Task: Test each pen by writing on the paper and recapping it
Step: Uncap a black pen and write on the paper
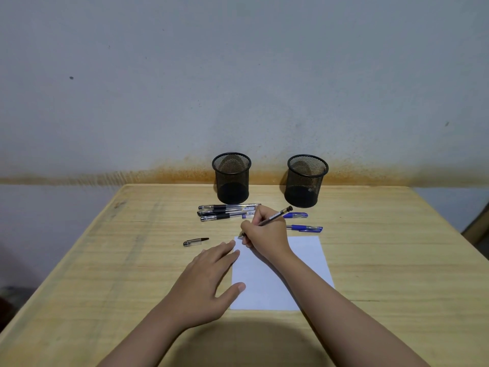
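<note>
Left hand (209,282) flat, fingers spread, pressing white paper sheet (304,263) on wooden bench (105,260) — right hand (264,234) fingers pinch black uncapped pen (277,215), tip at sheet's far-left corner. Clear cap (195,242) lies left — apart.

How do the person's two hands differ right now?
The right hand grips a black pen, fingers curled round it, tip at the paper's far-left corner. The left hand holds nothing and lies flat, fingers straight, on the paper's left edge. The right hand sits farther from the camera than the left. Both touch the same sheet.
</note>
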`<state>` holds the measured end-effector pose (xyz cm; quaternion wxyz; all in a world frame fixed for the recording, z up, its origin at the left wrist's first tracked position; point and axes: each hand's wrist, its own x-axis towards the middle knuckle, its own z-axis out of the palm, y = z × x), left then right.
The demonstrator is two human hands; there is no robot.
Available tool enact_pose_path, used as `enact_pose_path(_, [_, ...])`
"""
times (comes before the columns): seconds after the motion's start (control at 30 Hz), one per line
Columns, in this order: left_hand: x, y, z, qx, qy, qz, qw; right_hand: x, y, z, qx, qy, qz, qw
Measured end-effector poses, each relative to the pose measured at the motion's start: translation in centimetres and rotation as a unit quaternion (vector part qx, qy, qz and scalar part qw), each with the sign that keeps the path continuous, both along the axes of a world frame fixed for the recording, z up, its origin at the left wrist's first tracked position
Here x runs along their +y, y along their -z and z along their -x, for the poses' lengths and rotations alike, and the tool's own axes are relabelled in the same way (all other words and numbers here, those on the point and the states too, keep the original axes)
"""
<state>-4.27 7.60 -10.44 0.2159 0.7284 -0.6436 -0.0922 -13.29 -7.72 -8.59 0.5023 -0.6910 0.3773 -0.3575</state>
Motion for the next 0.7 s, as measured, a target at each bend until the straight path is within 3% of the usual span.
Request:
enact_pose_path(0.53, [0.03,0.18,-0.04,0.009,0.000,0.008,1.000,0.06,-0.03,-0.02,0.017,-0.034,0.007,0.999])
enact_pose_path(0.7, [0.03,0.21,-0.06,0.008,-0.004,0.001,1.000,0.31,0.25,-0.37,0.023,0.012,0.018,1.000])
